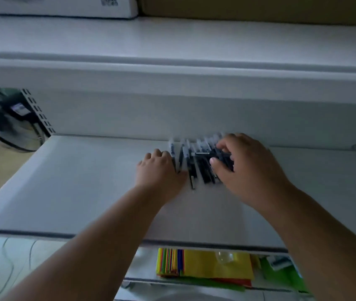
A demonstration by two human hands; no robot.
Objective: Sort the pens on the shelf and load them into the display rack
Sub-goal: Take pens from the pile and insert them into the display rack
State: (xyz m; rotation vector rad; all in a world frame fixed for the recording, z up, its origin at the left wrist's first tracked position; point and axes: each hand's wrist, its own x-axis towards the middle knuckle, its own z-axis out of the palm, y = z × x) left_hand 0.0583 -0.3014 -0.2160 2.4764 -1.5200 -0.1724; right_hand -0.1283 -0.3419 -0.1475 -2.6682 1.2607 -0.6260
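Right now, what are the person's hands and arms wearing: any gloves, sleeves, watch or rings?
Nothing visible. The left hand and right hand are bare, without gloves. Both forearms are bare to the frame's edge, no sleeves or watch showing. The blur hides any rings.

Dim, bluish light under the shelf (86, 181), with motion blur smearing the pens (196, 161) and wide-angle bending at edges.

No legible text, square code on the box (107, 2) above me too blurred, labels on my pens (203, 164) unreadable
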